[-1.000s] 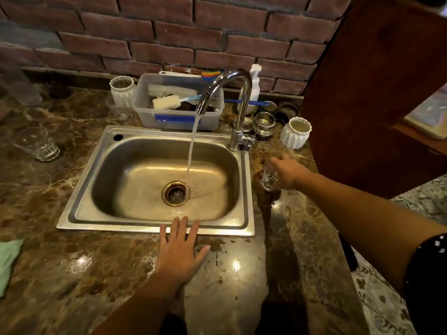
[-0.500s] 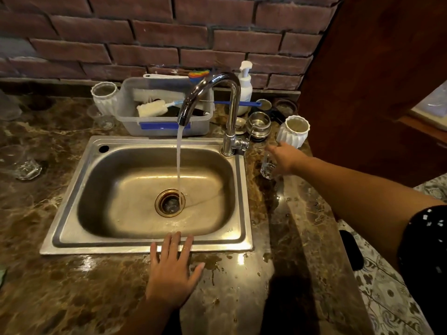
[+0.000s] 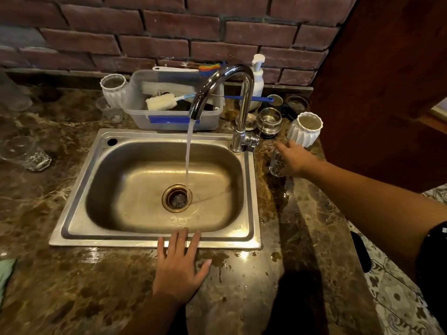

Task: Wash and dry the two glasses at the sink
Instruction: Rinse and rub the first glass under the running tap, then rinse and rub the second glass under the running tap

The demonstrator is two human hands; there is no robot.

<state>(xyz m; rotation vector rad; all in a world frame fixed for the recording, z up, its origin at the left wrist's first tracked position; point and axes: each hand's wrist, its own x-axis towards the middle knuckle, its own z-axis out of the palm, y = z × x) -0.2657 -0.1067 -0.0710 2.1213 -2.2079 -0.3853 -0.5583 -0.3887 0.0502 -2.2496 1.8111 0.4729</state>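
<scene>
A steel sink (image 3: 79,228) is set in a brown marble counter, and its chrome tap (image 3: 242,93) runs a stream of water into the drain. A small clear glass (image 3: 275,166) stands on the counter right of the sink, with my right hand (image 3: 294,159) closed around its far side. Over at the far left, a wider faceted glass (image 3: 24,153) sits on the counter, apart from both hands. My left hand (image 3: 179,267) lies flat and wet with fingers spread, its fingertips on the sink's front rim, holding nothing.
Behind the sink stands a plastic tub (image 3: 174,117) with brushes, plus a soap pump (image 3: 257,78), a white ribbed cup (image 3: 305,129), a steel pot (image 3: 269,122), a white vase (image 3: 113,90) and a small glass (image 3: 110,110). A green cloth (image 3: 4,274) lies front left. Puddles dot the counter.
My right hand stays at the small glass, shifted slightly toward the white ribbed cup. The left hand keeps its place at the sink's front rim. The water keeps running.
</scene>
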